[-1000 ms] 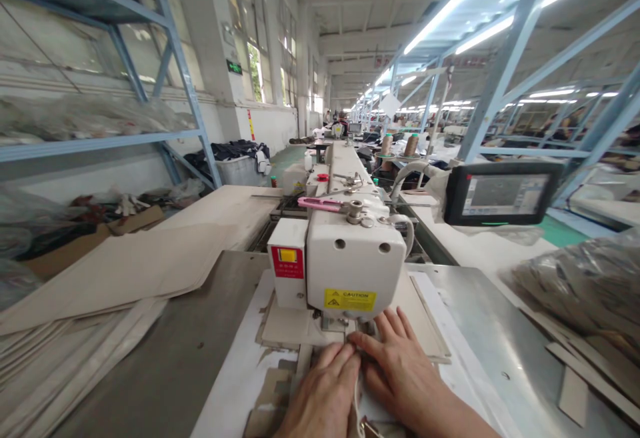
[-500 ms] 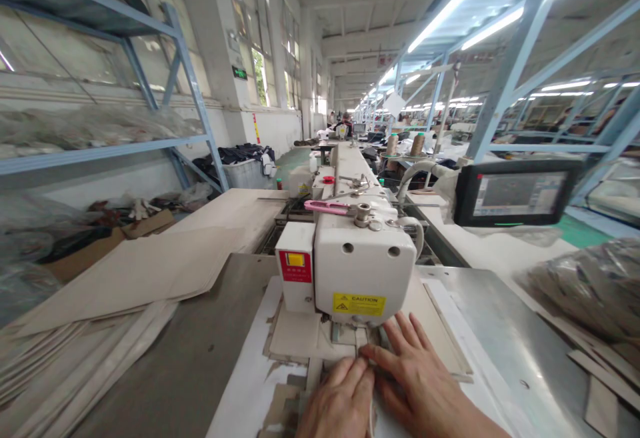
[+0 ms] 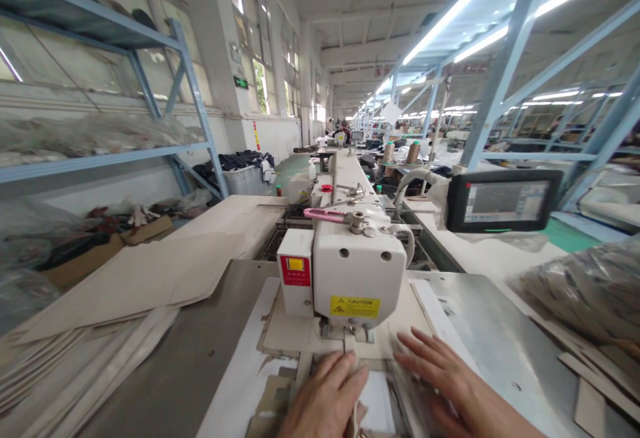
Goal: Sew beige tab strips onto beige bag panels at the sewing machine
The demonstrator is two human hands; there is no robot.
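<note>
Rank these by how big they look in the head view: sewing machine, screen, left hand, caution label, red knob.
1. Sewing machine
2. Screen and left hand: too close to rank, as the hand is nearer and cut off
3. Caution label
4. Red knob

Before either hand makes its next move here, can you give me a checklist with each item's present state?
1. Left hand short of the machine head: ok, its fingertips lie in front of it.
2. Right hand out from under the machine head: ok, its fingers are spread to the front right.
3. Right hand's contact with the work: cannot tell, the hand is blurred.
4. Beige panel under the machine head: ok, it shows on both sides.
5. Pink tool off the panel: ok, it is on top of the machine.
6. Control screen readings: cannot tell, it is lit but too small to read.
</note>
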